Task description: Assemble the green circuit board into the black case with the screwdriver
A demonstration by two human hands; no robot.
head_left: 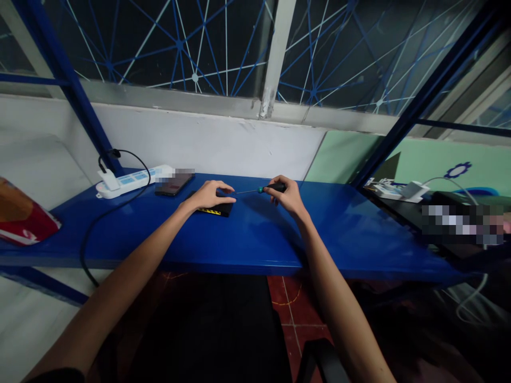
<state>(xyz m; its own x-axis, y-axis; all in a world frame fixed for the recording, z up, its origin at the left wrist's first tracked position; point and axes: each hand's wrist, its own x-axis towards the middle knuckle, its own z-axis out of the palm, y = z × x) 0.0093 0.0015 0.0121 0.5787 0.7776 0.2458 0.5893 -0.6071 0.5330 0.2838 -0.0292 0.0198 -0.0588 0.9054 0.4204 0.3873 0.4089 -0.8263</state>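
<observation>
Head view, your left hand (209, 196), thumb and fingers parted, your right hand (290, 196) gripping a screwdriver (261, 189) above the blue surface (255, 239), yellow-edged black case (223, 209) partly behind the left, phone (174, 184) near the far edge.

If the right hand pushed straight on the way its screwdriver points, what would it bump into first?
Probably the left hand: the screwdriver in the right hand points toward it, though this single view leaves the depth unclear.
</observation>
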